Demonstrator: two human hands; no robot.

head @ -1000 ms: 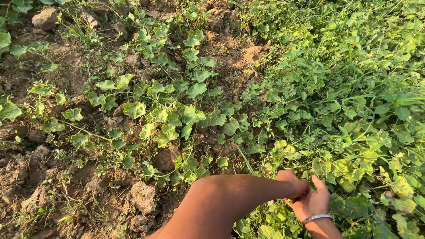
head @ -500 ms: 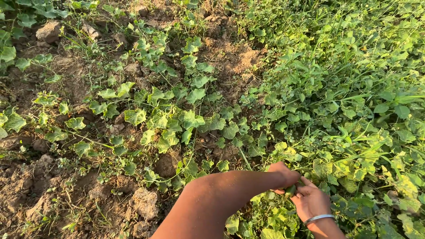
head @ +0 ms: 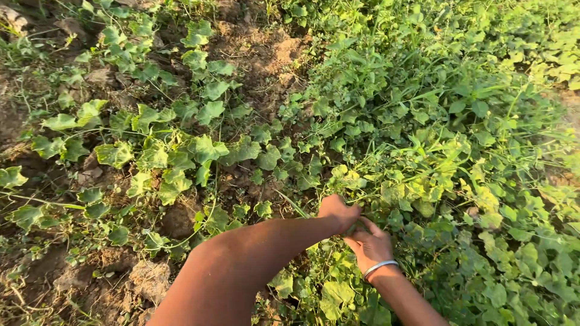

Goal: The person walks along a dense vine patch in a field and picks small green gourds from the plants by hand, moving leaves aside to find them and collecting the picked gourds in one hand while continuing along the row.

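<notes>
In the head view, both hands met low in a dense mat of green, lobed-leaf vines (head: 386, 187) trailing over dry brown clods of soil (head: 151, 278). The left hand (head: 339, 211) reached across from a bare forearm, its fingers curled down into the foliage. The right hand (head: 370, 244), with a thin silver metal bangle (head: 379, 267) at the wrist, lay just beside it, fingers bent toward the same spot among the leaves. Both seemed closed on a stem or some small growth between them, though leaves hid it and I could not tell just what was gripped. Nothing picked lay in view, and no basket or heap, so the work looked to be at an early point: the vine stood rooted and the patch around it looked untouched.
</notes>
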